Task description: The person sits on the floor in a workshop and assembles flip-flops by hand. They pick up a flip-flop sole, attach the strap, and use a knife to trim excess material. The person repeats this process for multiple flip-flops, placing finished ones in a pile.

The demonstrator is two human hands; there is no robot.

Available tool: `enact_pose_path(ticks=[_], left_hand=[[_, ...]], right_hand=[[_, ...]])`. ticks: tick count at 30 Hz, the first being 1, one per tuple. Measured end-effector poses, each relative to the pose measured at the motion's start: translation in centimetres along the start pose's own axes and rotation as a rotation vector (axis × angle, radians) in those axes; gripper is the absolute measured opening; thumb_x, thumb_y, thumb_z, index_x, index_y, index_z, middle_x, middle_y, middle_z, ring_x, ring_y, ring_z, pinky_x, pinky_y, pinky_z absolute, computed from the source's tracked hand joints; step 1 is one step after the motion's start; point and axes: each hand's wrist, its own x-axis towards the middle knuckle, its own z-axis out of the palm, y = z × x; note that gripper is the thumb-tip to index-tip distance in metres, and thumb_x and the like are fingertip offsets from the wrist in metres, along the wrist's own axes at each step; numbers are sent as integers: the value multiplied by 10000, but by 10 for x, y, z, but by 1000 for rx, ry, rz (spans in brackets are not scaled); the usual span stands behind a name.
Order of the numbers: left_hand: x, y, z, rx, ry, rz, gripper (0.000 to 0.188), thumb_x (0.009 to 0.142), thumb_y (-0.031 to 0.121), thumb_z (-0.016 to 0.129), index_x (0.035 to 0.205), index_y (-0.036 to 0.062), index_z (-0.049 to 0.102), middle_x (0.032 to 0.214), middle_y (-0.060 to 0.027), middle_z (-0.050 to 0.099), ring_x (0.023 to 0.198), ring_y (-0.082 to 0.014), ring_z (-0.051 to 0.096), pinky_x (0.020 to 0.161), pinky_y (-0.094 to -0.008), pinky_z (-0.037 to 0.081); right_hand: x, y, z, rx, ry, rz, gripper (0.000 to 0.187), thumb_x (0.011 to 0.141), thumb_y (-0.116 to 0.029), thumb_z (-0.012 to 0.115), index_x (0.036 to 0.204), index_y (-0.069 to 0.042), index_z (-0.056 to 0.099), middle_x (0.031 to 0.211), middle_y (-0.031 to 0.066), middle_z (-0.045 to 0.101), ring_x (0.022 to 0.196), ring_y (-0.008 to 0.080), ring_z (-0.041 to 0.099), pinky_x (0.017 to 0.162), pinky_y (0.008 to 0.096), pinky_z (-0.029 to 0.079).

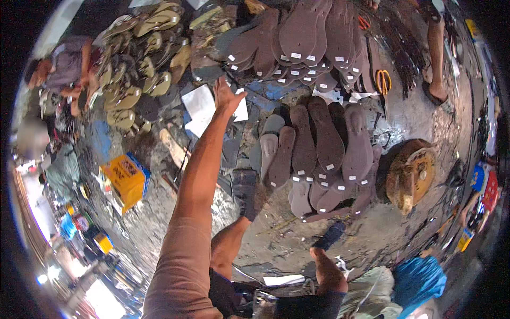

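Observation:
My left hand [226,98] reaches far forward over the floor, palm down. Its fingers are stretched out and the thumb stands apart to the right; I see nothing held. White paper sheets [200,104] lie under and beside it, and the fingertips are close to a dark flat piece [207,73]; whether they touch it I cannot tell. To the right of the hand lies a spread of dark brown shoe soles [302,139] with small white labels. Beyond them is a larger heap of such soles [303,33]. My right hand is out of view.
Olive sandals [127,98] are heaped at the far left, near a seated person [69,64]. A yellow box [125,181] stands left of my arm. Orange-handled scissors [383,82] and a round wooden block [414,175] are on the right. Another person's leg [436,58] shows at far right.

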Motion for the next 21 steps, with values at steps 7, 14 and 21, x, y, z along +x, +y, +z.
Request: enact_pose_path(ticks=[7, 14, 21], left_hand=[[75, -22, 35, -237, -14, 105, 1059, 570, 218, 1013, 1423, -101, 471, 1368, -307, 580, 1276, -467, 566, 1134, -503, 449], [0, 8, -11, -107, -19, -2, 1068, 632, 343, 961, 1404, -170, 431, 1355, -324, 533, 1303, -482, 492, 1133, -511, 437], [-157, -8, -125, -19, 22, 33, 888, 684, 198, 926, 1370, -77, 433, 1286, -262, 467, 1203, -452, 510, 1034, -571, 446]], right_hand=[[-50, -37, 107, -134, -52, 87, 384, 1043, -296, 641, 1389, -144, 577, 736, 32, 548, 663, 169, 585, 587, 365, 525], [-109, -33, 121, -54, -98, 122, 380, 1048, -294, 632, 1394, -145, 583, 731, 39, 563, 666, 171, 590, 590, 374, 525], [-204, 39, 80, 76, -134, 283, 378, 1052, -291, 622, 1400, -146, 589, 726, 47, 579, 670, 174, 595, 594, 382, 525]])
